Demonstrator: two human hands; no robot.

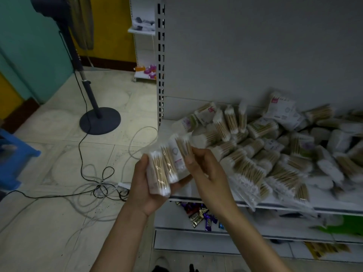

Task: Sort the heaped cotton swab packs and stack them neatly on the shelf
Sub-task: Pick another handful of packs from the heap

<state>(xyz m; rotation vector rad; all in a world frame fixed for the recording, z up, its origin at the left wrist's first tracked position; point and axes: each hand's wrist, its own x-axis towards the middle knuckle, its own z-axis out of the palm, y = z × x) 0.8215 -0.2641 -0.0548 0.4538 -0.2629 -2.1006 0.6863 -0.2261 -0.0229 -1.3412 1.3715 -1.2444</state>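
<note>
A heap of cotton swab packs point(275, 146), clear bags of wooden-stick swabs, covers the white shelf point(279, 205) from its middle to the right. My left hand point(146, 185) grips several packs point(163, 167) fanned upright, just off the shelf's left front corner. My right hand point(204, 169) pinches the rightmost pack of that fan point(183, 147) at its top. The shelf's left end behind my hands shows bare white surface.
A lower shelf point(196, 230) holds small wrapped sweets point(198, 213). A standing fan's base point(100, 120) and tangled cables point(102, 183) lie on the tiled floor at left. A blue stool point(13, 154) stands at far left. The perforated shelf upright point(160, 55) rises behind.
</note>
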